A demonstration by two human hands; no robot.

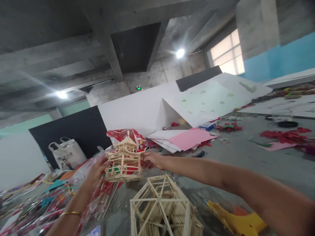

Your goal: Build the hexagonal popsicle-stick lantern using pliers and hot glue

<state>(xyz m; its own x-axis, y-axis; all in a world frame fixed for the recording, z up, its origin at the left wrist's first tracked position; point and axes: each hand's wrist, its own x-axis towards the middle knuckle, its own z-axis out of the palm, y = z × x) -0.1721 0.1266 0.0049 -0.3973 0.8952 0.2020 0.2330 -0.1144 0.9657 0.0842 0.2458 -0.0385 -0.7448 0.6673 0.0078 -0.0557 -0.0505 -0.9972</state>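
A small pagoda model (124,160) made of thin wooden sticks is held between my two hands, its pointed roof upward. My left hand (98,168) grips its left side, and my right hand (154,160) grips its right side near the roof edge. Some fingertips are hidden behind the sticks. Nearer to me stands a larger stick-built frame (159,200), with crossing bars over its top and stacked sticks inside. To its right lies a yellow glue gun (231,216).
Plastic wrappers (64,203) and coloured scraps cover the left side. Pink paper (189,137) and a dark-handled tool (199,154) lie beyond my right hand. A white tote bag (70,154) leans by a black board (71,131). Red scraps (283,136) lie at right.
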